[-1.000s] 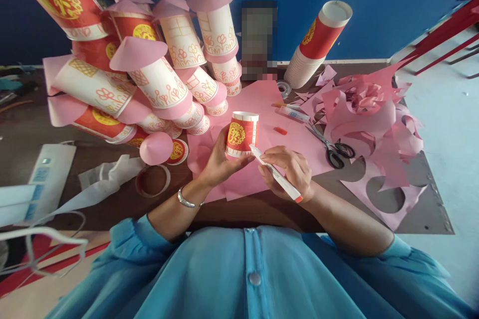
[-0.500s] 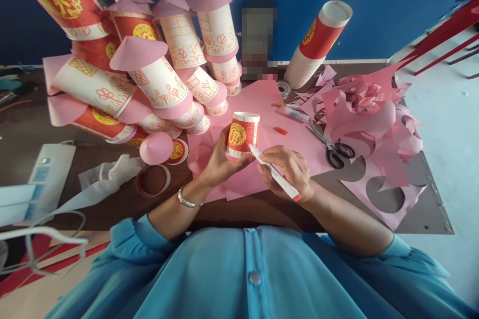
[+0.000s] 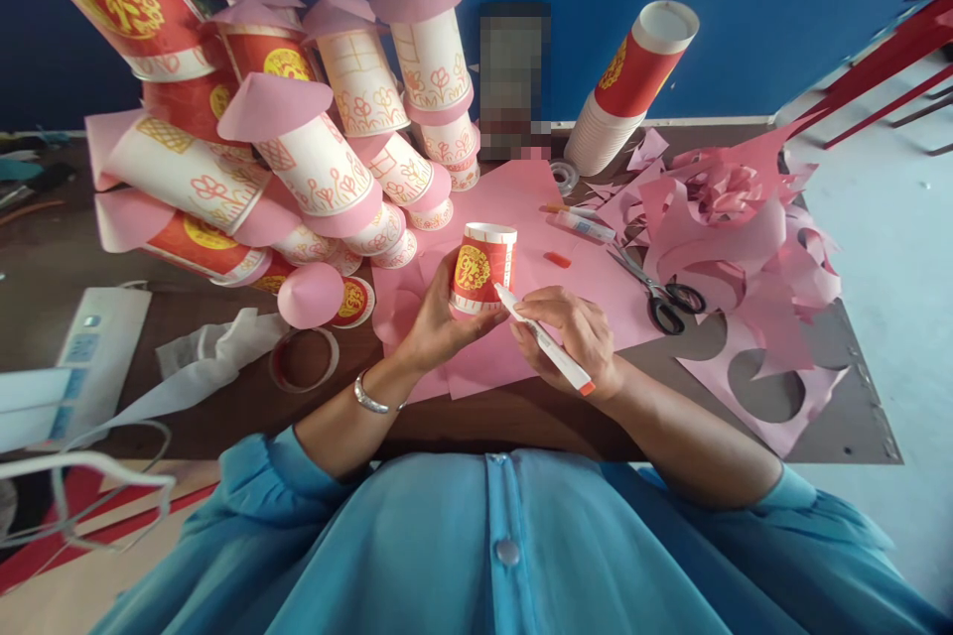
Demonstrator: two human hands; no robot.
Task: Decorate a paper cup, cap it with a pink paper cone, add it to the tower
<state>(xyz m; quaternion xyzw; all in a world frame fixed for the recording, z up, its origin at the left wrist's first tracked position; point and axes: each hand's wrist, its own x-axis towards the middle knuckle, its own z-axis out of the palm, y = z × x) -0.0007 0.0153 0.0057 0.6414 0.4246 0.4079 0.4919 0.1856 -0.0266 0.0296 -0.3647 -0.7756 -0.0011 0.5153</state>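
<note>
**Here, a marker tip met the red cup**

Centrally, the red paper cup [image 3: 482,268] was held upside down just above the pink paper sheet [image 3: 513,218], its gold medallion facing the camera. The left hand [image 3: 439,317] was wrapped around it from below and behind, thumb on the front, fingers closed on its wall. The right hand [image 3: 577,332], just right of the cup, was closed in a writing grip on a white marker [image 3: 542,340] with an orange end, the tip touching the cup's lower right edge.

As a judgement, the thin wall could dent if the left hand squeezed harder, and the tip might skid on the curved, glossy surface, leaving a stray line. The cup could also twist in the fingers if the marker pushed sideways.

Right of the cup lay an orange marker cap [image 3: 557,260], a glue tube [image 3: 585,225], then scissors [image 3: 659,296] and a heap of pink paper offcuts [image 3: 745,238] with round holes cut out. Behind and right of the cup a stack of red cups [image 3: 632,89] leaned against the blue wall; what was inside the nested cups could not be seen. Left of and behind the cup stood a pile of decorated cup towers [image 3: 320,159] with pink cone roofs, and a loose pink cone [image 3: 311,295]. Near that cone lay a cut paper ring [image 3: 304,359], holding nothing, beside crumpled white wrapping [image 3: 215,347].
</note>
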